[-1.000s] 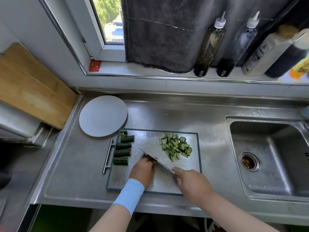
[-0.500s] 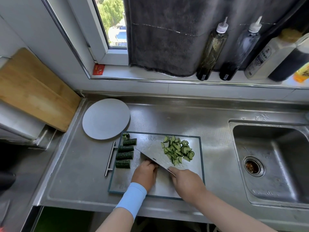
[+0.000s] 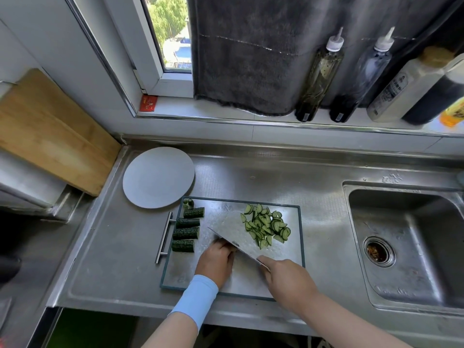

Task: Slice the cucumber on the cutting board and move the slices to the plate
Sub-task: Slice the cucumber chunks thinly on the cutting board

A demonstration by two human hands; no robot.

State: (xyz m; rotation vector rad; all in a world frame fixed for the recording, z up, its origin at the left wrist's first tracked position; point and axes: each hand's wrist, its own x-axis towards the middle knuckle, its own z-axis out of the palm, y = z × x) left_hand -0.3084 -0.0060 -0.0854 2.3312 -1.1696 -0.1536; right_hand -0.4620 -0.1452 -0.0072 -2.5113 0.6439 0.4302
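Four dark green cucumber chunks [image 3: 187, 232] lie in a column along the left side of the cutting board [image 3: 302, 237], with a small end piece [image 3: 188, 202] at its far left corner. A loose heap of pale slices [image 3: 266, 227] sits toward the board's far right. The right hand [image 3: 288, 280] is wrapped around the handle of the knife [image 3: 236, 237], whose broad blade slants across the middle of the board. The left hand [image 3: 216, 261], with a light blue sleeve [image 3: 195, 295] at its wrist, rests on the board with its fingers curled against the blade (whatever lies under them is hidden, so I cannot tell whether it grips anything). The round grey plate [image 3: 158, 180] sits on the steel table [image 3: 113, 247] just off the board's far left corner, bare of slices. The sink [image 3: 411, 247] lies well to the board's right.
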